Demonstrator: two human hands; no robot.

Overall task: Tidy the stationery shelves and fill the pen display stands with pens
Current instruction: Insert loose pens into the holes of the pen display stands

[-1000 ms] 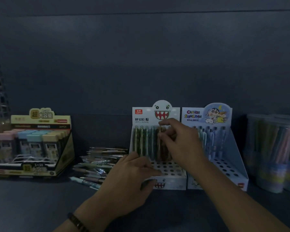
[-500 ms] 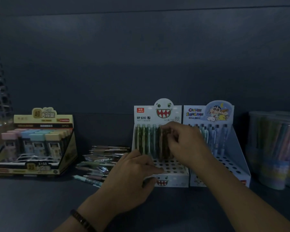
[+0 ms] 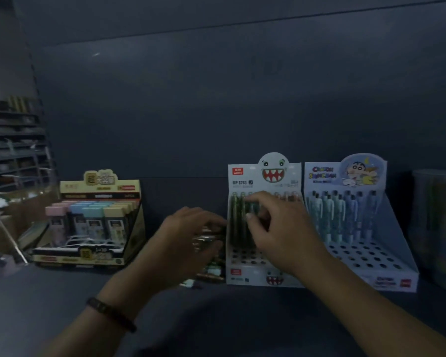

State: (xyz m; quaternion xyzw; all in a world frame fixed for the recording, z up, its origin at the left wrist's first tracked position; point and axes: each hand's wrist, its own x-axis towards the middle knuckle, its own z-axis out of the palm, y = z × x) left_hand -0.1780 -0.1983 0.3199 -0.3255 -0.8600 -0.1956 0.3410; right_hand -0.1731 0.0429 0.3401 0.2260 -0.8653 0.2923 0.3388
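White card monster display stand (image 3: 264, 176) sits mid-shelf. Its back row is full of upright green pens (image 3: 236, 220) and the front holes are bare. My right hand (image 3: 276, 228) is up at that row, grip pinched on one of the green pens near its top. My left hand (image 3: 188, 238) hovers over the loose pens (image 3: 210, 271) heaped just beside the stand's left wall. Its fingers curl down onto them, but blur hides whether that grip has one, so I cannot tell.

To do it well, I judge: seat the pen straight down till it stands like its neighbours, don't knock the row, fill back to front, feed the next pen from the left.

Around: cartoon-boy display stand (image 3: 345, 176) right beside it on the right, blue pens at the back, many holes free. Yellow box of pastel cases (image 3: 98, 199) well to the left, clear tubs (image 3: 435, 228) far right. Dim light and tight pen spacing are the snags.
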